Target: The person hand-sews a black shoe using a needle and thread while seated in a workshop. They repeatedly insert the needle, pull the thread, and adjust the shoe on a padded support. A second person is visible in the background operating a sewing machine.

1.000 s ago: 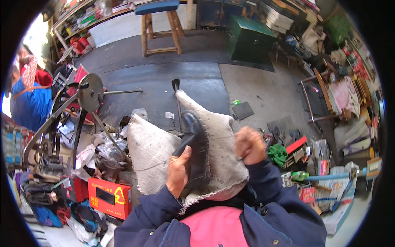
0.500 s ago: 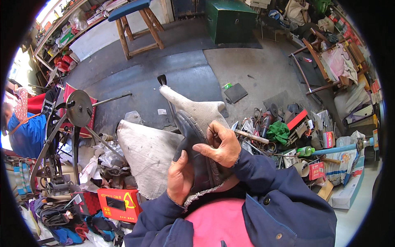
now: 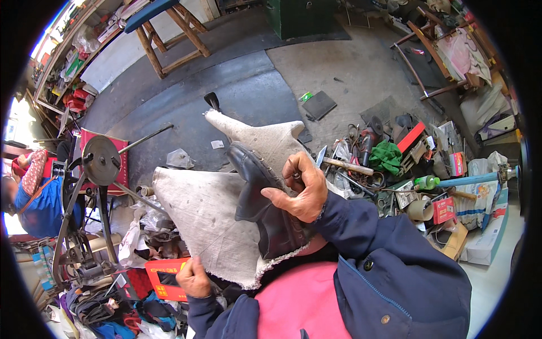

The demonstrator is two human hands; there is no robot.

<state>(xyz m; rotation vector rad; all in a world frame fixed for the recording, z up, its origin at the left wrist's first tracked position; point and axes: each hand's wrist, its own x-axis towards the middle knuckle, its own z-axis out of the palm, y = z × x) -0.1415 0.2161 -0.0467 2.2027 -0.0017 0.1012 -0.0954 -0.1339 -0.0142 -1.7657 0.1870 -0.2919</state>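
A black leather shoe [image 3: 262, 195] lies across my lap on a pale, spotted cloth [image 3: 195, 209] with a frayed edge. My right hand [image 3: 305, 189] is at the shoe's right side, its thumb over the upper and its other fingers curled. A small dark thing shows between those fingers, too small to name. Away from the shoe, at the lower left, my left hand [image 3: 195, 278] is closed in a pinch at the cloth's edge. From its fingertips a thin dark line, like a thread, runs faintly over the cloth toward the shoe.
At left stands a metal hand-cranked machine with a round wheel [image 3: 101, 160]; a person in blue [image 3: 40, 203] is behind it. A red box [image 3: 161, 282] lies beside my left hand. Tools, a hammer [image 3: 347, 165] and a green cloth [image 3: 386, 157] crowd the right. A blue-topped stool [image 3: 149, 14] stands far off.
My left hand has let go of the shoe and moved down and left, now pinched. My right hand has stayed at the shoe. The whole view has shifted slightly.
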